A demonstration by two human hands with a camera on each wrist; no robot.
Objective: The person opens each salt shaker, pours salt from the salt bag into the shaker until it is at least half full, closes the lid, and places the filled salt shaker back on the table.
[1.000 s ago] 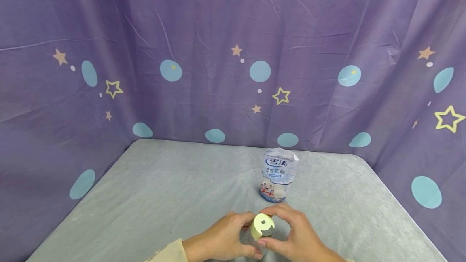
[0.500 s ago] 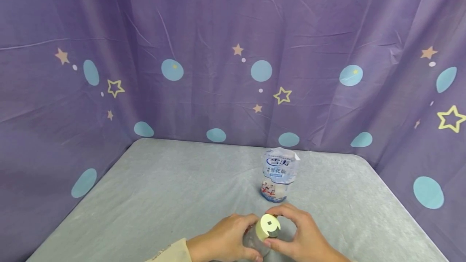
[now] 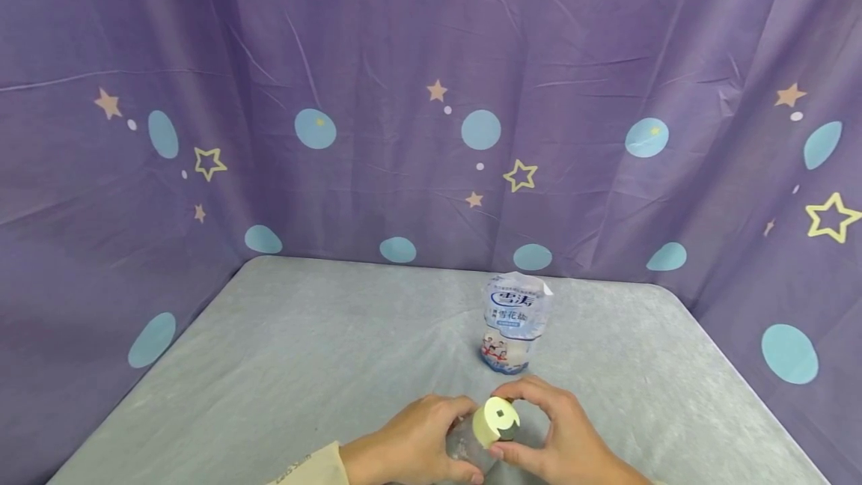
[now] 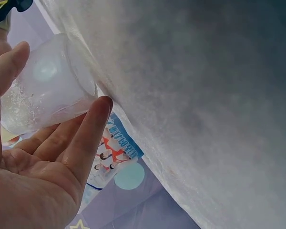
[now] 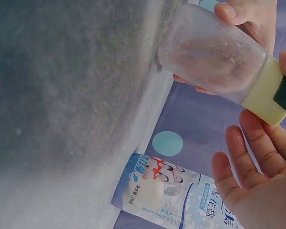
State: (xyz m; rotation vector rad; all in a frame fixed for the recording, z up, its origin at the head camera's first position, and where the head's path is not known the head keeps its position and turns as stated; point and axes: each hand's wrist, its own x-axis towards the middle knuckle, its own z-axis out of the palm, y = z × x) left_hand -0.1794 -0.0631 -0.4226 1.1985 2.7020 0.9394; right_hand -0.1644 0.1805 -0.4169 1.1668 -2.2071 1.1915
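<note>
A clear seasoning jar point(image 5: 214, 52) with a pale yellow lid point(image 3: 488, 425) is held low at the table's near side, leaning with its top to the right. White grains cling inside its wall in the left wrist view. My left hand point(image 3: 420, 438) grips the jar's body, thumb on one side and fingers on the other. With thumb and forefinger, my right hand point(image 3: 559, 429) pinches the lid; its other fingers spread beneath in the right wrist view. On the lid sits a dark green tab point(image 5: 285, 93). Its top carries a small square mark.
Just beyond my hands a blue and white salt bag point(image 3: 515, 324) stands upright on the table, which has a pale grey cloth point(image 3: 337, 343). Behind and along both sides hangs a purple curtain point(image 3: 377, 133) with stars and dots.
The jar's lid has shifted a little to the right, and more of the jar's body shows between my hands. Both hands keep nearly the same place; the salt bag stands still.
</note>
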